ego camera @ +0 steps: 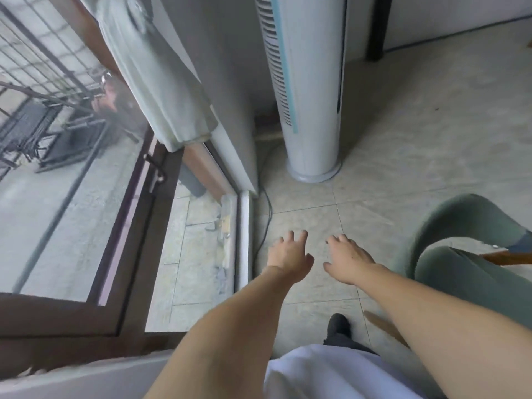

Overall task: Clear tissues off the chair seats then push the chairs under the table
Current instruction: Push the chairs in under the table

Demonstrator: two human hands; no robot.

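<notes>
Two bare hands and one green chair are all I have of the task from the head camera; no tissue and no table top shows anywhere.

Largest in view is the tiled floor (pixel 417 145), with a sliding glass door (pixel 72 197) along its left side and a pale curtain (pixel 155 82) hanging by the frame. A tall white tower fan (pixel 311 87) stands ahead, near the wall, its cable (pixel 267 214) trailing over the tiles toward me.

The green chair (pixel 466 243) sits at the right edge, its curved back arching over the padded seat, with a wooden piece showing just beyond. Only part of the seat is in frame, and I cannot tell whether anything lies on it.

My right hand (pixel 349 259) hangs over bare floor, fingers spread and relaxed, holding nothing. My left hand (pixel 290 251) hovers just beside it, equally loose and empty. Neither touches the chair.

What matters for the next move is this: the chair lies to the right of both hands, and the right hand is clearly the nearer one, with the left farther off toward the door. I judge I would need to turn right to bring the seat into view before reaching, since from here I cannot see which way the table lies.
</notes>
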